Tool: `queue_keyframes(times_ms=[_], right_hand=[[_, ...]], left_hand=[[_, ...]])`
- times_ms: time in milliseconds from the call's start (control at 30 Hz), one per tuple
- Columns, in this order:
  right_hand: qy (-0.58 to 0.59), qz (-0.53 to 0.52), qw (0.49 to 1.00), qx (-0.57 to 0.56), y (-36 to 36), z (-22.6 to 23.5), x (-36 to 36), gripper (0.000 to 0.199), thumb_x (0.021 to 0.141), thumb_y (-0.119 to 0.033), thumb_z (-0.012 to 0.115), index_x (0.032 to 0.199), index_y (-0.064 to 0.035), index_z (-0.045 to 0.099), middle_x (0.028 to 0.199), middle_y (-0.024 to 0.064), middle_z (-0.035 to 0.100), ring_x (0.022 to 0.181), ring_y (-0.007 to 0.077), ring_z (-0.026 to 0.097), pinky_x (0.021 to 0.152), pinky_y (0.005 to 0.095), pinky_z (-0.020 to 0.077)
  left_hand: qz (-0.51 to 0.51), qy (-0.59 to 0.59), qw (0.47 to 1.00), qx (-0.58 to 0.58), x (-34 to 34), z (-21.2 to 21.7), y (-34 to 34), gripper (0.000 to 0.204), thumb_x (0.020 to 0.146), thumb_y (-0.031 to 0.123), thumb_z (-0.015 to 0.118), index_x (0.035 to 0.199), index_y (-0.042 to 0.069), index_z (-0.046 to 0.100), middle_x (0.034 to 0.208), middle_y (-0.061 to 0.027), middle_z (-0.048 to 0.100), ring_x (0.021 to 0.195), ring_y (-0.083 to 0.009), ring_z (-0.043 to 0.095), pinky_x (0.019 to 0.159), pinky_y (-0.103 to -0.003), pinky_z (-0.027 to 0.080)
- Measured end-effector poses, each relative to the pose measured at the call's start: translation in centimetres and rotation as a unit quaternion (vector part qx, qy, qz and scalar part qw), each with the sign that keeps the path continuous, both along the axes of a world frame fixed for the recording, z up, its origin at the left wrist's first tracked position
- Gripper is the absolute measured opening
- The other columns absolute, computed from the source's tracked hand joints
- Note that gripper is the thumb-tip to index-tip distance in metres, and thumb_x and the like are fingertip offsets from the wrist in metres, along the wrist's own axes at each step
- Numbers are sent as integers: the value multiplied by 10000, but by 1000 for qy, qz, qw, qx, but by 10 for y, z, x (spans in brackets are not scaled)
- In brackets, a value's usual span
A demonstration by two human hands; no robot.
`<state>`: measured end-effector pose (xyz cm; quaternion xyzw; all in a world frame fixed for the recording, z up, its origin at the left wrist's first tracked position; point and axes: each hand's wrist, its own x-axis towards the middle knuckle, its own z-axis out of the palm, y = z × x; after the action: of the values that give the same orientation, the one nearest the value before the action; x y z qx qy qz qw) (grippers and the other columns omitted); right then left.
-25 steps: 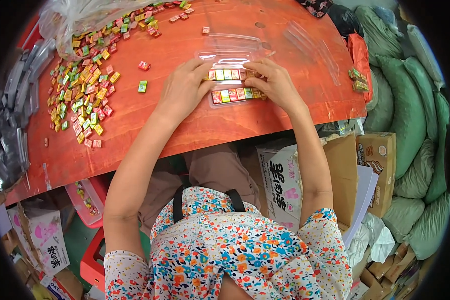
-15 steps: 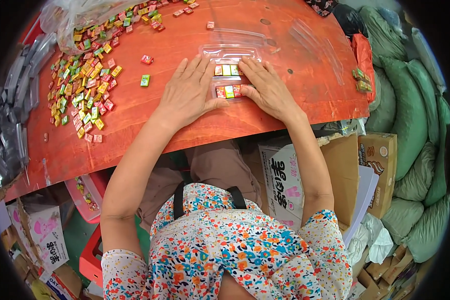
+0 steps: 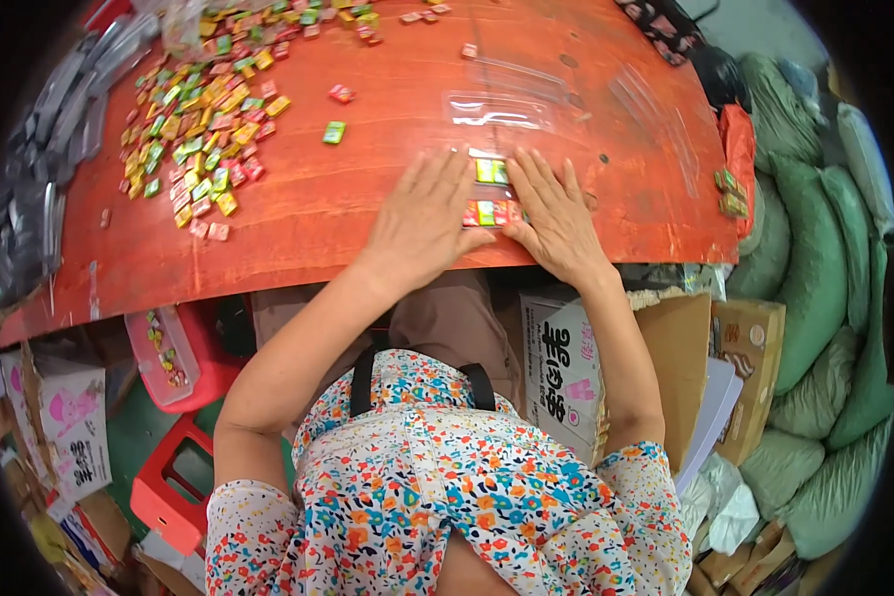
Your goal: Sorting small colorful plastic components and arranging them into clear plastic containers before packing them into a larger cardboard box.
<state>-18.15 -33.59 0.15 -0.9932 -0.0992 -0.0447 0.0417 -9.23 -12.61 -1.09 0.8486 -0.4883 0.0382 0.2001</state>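
Note:
Two short rows of small coloured wrapped candies (image 3: 489,191) lie near the front edge of the red table (image 3: 368,219). My left hand (image 3: 422,219) lies flat on the table with its fingers spread, pressing against the left end of the rows. On the right end rests my right hand (image 3: 554,217), flat as well, its fingers over the candies. Just beyond the rows lies a clear plastic tray (image 3: 497,109). A big heap of loose candies (image 3: 204,129) spreads over the table's far left.
Single candies (image 3: 335,131) lie between heap and hands. Grey packets (image 3: 60,119) line the left edge. Green sacks (image 3: 815,258) stack up on the right. Below the table stand cardboard boxes (image 3: 666,368), a red stool (image 3: 179,487) and a pink tray (image 3: 164,353).
Both hands slid the two candy rows toward me, nearer the table's front edge. The hands went from fingertip contact to lying flat and pressing the rows together from both sides.

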Motion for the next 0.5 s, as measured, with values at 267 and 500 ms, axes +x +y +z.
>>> queue_keyframes(times_ms=[267,500], right_hand=[[16,15,992,127,16,29,61,621,983,-427,439,1478,-67,334,1550,144,289,1447,296,236,1175,495,140],[2,170,969,182,115,18,189,571,987,-462,429,1468,-160,371,1545,162,279,1429,327,257,1152,528,202]], left_hand=[[10,13,998,-69,-10,6,9,817,877,543,548,1398,-68,392,1498,-215,347,1422,-333,274,1184,-455,158],[317,-107,942,36,27,30,116,802,871,523,589,1458,39,335,1501,-206,333,1409,-382,269,1123,-580,198]])
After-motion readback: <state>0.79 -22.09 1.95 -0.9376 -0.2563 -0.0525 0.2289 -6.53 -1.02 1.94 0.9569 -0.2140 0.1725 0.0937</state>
